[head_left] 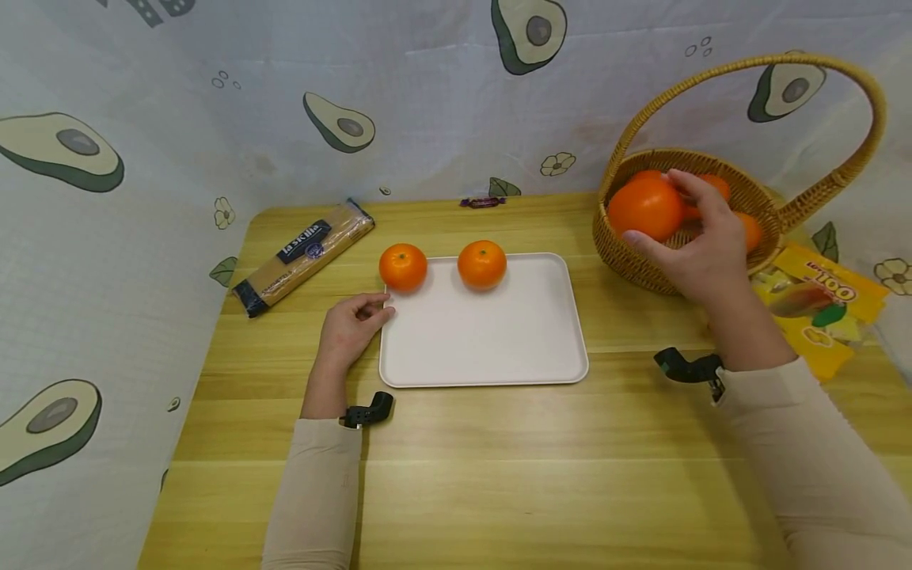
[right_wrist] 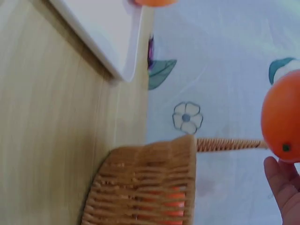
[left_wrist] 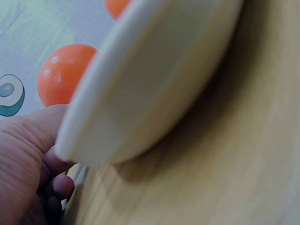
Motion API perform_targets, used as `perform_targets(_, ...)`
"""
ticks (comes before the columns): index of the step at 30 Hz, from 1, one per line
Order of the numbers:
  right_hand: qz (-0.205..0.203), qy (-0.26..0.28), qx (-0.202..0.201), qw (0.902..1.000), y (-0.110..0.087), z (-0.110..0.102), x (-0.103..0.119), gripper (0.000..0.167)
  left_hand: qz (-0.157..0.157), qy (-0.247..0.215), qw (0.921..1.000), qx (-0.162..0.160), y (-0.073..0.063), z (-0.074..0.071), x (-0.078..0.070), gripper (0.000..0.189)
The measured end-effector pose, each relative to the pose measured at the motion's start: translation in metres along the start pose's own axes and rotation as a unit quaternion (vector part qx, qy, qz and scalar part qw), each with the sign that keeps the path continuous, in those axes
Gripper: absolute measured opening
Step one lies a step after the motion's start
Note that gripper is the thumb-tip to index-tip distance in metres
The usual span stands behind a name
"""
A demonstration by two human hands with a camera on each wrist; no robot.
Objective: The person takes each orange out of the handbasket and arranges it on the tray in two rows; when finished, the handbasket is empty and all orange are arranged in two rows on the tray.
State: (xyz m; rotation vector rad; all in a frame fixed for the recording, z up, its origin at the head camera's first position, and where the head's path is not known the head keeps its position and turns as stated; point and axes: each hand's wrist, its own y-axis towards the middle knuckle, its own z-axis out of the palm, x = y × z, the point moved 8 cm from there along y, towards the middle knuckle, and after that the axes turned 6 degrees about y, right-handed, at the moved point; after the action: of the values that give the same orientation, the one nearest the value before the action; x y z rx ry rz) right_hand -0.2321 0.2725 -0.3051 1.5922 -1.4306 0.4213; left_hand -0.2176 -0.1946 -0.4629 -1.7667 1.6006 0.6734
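A white tray (head_left: 484, 336) lies on the table. My left hand (head_left: 351, 331) grips its left edge, thumb at the rim and fingers curled below in the left wrist view. Two oranges, one (head_left: 403, 267) at the tray's back left corner and one (head_left: 482, 265) at its back edge, sit close to the far side. Over the wicker basket (head_left: 630, 265) at the right, my right hand (head_left: 701, 241) holds a third orange (head_left: 644, 209) between thumb and fingers. More orange fruit (head_left: 748, 231) shows inside the basket, partly hidden by that hand.
The basket's tall handle (head_left: 878, 119) arches above its right side. Yellow snack packets (head_left: 826, 301) lie in front of the basket. A pasta packet (head_left: 306, 255) rests at the back left, and a small purple-wrapped candy (head_left: 483, 203) lies by the back edge.
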Motion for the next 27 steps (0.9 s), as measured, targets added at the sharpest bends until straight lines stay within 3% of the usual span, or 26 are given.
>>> perform_targets(7,0.017,-0.051,0.059,0.9968,-0.015,0.018,0.004,0.08,0.003,0.003,1.0,-0.002,0.0,0.0,0.0,0.032)
perform_targets(16,0.019,-0.101,0.174,0.9794,-0.033,0.053,0.007,0.084,0.0,0.005,1.0,-0.002,0.0,-0.001,0.0,0.032)
perform_targets(22,0.019,-0.081,0.207,0.9748,-0.044,0.078,0.005,0.079,0.0,0.004,1.0,-0.001,0.0,-0.001,-0.001,0.032)
perform_targets(27,0.049,-0.057,0.218,0.973,-0.045,0.099,-0.002,0.08,-0.001,-0.001,1.0,-0.002,0.0,-0.001,-0.001,0.032)
